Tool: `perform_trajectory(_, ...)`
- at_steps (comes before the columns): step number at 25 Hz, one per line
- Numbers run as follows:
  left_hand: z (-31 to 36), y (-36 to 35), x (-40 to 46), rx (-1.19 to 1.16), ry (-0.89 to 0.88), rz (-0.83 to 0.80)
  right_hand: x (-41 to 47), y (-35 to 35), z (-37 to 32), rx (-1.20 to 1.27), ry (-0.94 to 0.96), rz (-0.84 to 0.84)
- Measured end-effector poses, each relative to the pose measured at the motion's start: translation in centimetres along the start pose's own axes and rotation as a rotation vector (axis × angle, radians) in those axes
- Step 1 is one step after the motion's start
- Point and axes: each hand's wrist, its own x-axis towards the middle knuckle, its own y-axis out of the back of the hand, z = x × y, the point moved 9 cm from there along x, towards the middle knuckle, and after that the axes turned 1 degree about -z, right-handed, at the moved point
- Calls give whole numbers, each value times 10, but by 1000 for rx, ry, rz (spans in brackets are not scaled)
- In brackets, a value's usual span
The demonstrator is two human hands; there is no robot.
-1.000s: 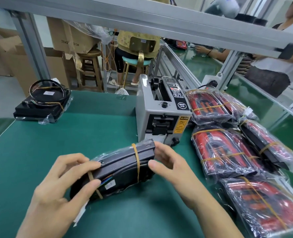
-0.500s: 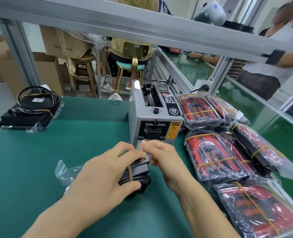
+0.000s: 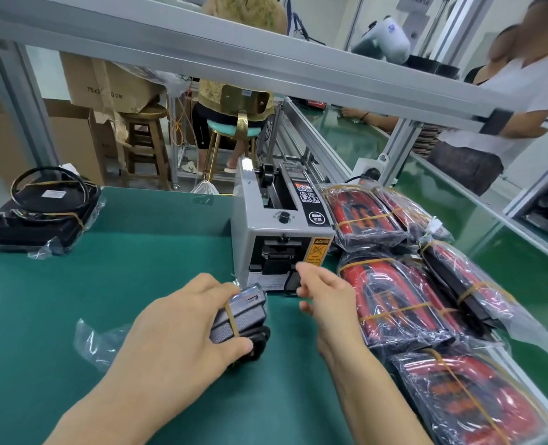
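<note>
A black device bundle [image 3: 243, 316], wrapped in clear plastic with a tan rubber band around it, lies on the green mat [image 3: 137, 271]. My left hand [image 3: 176, 342] grips it from above, fingers and thumb curled around its right end. The loose end of its bag [image 3: 96, 342] trails out to the left. My right hand [image 3: 324, 300] is off the bundle, just in front of the outlet of the grey tape dispenser [image 3: 266, 226]. Its finger and thumb are apart with nothing visible between them.
Several bagged red-and-black bundles [image 3: 385, 300] are piled along the right edge. A black unit with a coiled cable [image 3: 35, 213] sits far left. An aluminium frame beam [image 3: 266, 59] crosses overhead. People work at the benches behind and to the right.
My left hand turned the bundle and now covers it from above. My right hand let go of the bundle's end and moved up to the tape dispenser's outlet.
</note>
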Motion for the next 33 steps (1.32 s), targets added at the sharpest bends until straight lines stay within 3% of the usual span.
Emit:
perform_trajectory(7,2,-2,-2,19,16,-15,0,-25,-28,-82,151,122)
perform_trajectory(15,5,-3,-5,67,3,27,2,-31,-16,44,-4,267)
perform_trajectory(19,2,-4,-7,59,23,51,-3,-31,-4,186,-192,102)
perform_trajectory(21,1,-4,-8,42,31,64,-9,-25,-7,195,-197,-32)
perform_trajectory(23,0,-6,-8,30,39,63,-15,-17,-14,50,-126,-70)
perform_trajectory(27,-2,-7,-7,32,52,60,-10,-25,-30,-78,75,24)
perform_trajectory(33,-1,-6,-6,14,47,56,-3,-23,-28,-171,96,304)
